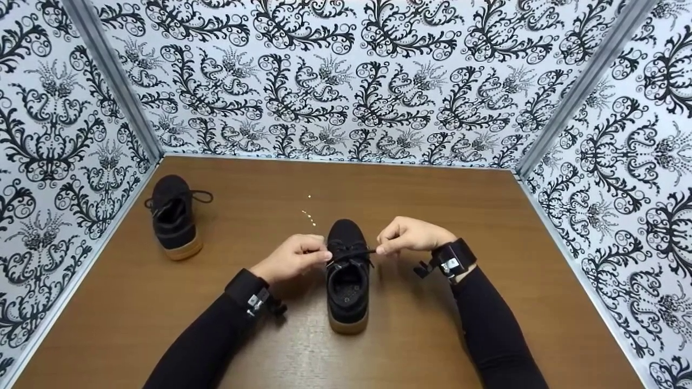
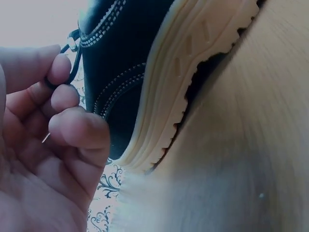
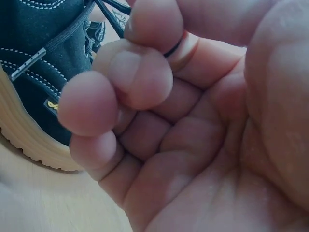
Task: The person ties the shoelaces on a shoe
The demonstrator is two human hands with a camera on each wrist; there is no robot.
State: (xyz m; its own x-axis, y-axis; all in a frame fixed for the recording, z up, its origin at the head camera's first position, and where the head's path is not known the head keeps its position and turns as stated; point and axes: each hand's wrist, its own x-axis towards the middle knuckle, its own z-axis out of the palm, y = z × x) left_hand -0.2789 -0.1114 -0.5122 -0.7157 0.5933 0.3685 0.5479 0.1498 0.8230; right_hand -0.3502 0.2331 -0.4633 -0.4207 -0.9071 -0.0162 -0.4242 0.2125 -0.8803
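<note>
A black shoe (image 1: pixel 347 313) with a tan sole stands on the table between my hands, its toe pointing away from me. On its left side my left hand (image 1: pixel 292 258) pinches a black shoelace (image 2: pixel 76 63), which forms a loop at the fingers in the left wrist view. Across the shoe, my right hand (image 1: pixel 415 235) holds another stretch of lace (image 1: pixel 363 252) between thumb and fingers, pulled out to the right. A loose lace end with a metal tip (image 3: pixel 28 64) hangs over the shoe's side in the right wrist view.
A second black shoe (image 1: pixel 173 219), its lace loops spread sideways, stands at the far left of the brown table (image 1: pixel 432 189). Small pale specks (image 1: pixel 309 216) show beyond my left hand. Patterned walls (image 1: pixel 346 81) enclose the back and both sides.
</note>
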